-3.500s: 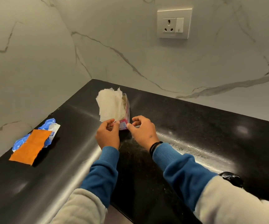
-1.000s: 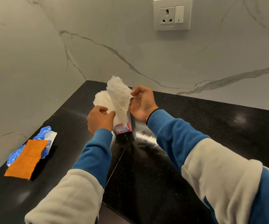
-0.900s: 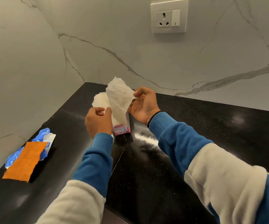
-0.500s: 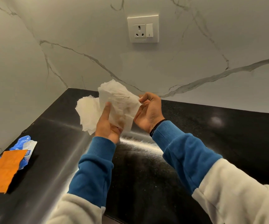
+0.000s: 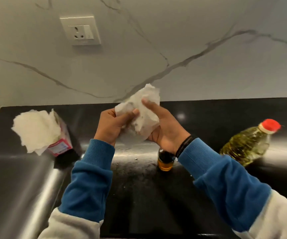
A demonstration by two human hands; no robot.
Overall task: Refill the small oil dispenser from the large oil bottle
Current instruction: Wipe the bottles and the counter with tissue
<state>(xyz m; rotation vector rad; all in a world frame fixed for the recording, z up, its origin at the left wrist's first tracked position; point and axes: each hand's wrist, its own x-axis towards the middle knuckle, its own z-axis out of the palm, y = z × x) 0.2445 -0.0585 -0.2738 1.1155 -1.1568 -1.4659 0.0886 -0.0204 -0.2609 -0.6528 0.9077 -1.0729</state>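
We hold a crumpled tissue (image 5: 143,112) above the counter (image 5: 139,195): left hand (image 5: 112,125) pinches it with thumb and curled fingers, right hand (image 5: 163,128) cups it from the right, index finger out straight. Dispenser (image 5: 165,161) stands just under our right wrist, partly hidden. Oil bottle (image 5: 249,142), capped, sits to its right, tissue box (image 5: 60,144) far left.

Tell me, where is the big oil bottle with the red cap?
In the head view, the big oil bottle stands on the black counter at the far right, beyond the right hand and the small oil dispenser.
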